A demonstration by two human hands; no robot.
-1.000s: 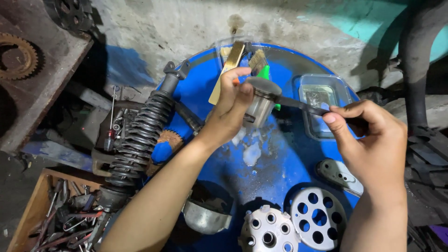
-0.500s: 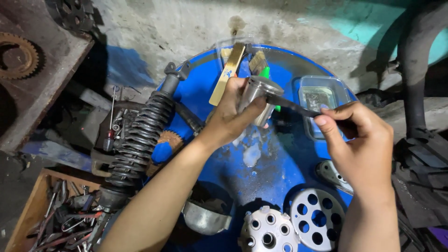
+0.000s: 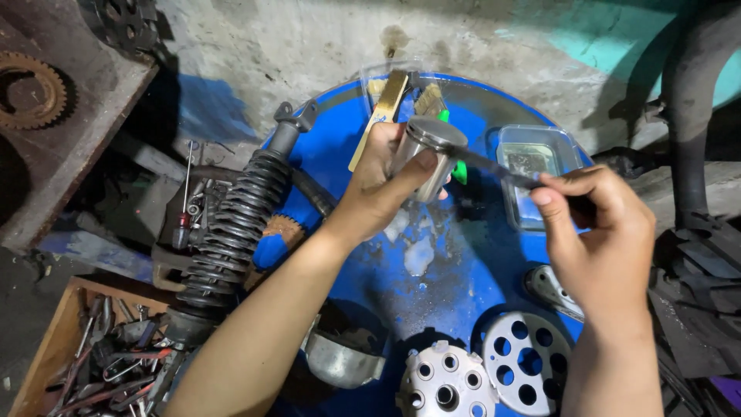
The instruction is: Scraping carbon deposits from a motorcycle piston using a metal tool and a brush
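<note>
Gripping metal cylinder, clear box nearby

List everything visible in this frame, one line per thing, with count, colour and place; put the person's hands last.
drum top: 1, blue, centre, serving as the work surface
metal cylinder: 1, silver, above the drum
thin flat tool: 1, dark, its tip at the cylinder
shock absorber: 1, black spring, leaning at the drum's left edge
clear plastic box: 1, transparent, on the drum's right
perforated round plates: 2, silver, on the drum's near edge
brushes: 2, one with a tan handle, one green, on the drum's far edge
sprocket: 1, rusty brown, on a bench top left
wooden tray of tools: 1, brown, bottom left
left hand: 1, gripping the cylinder
right hand: 1, holding the flat tool
</note>
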